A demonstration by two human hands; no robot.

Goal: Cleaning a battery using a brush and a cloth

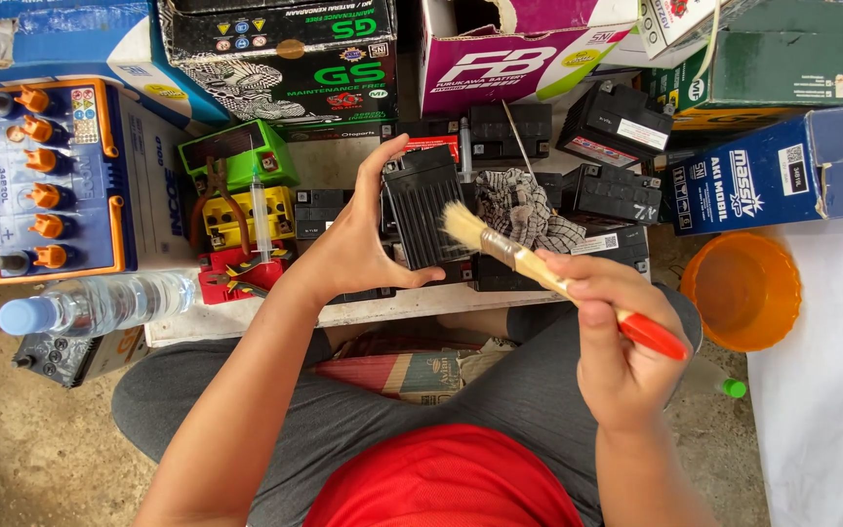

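Observation:
My left hand (351, 252) grips a small black ribbed battery (422, 210), holding it upright above the low white board (382, 310). In my right hand (609, 327) is a paintbrush (539, 272) with a pale wooden shaft and a red handle end. Its light bristles rest against the battery's right side. A checked rag (522, 210) lies just behind the brush, among other black batteries.
Several black batteries (609, 190) and coloured cardboard boxes (295, 60) crowd the back. A large battery with orange caps (46, 181) stands at the left, with a clear water bottle (100, 304) lying in front of it. An orange bowl (742, 288) sits at the right. Pliers and a syringe (260, 215) lie on small coloured batteries.

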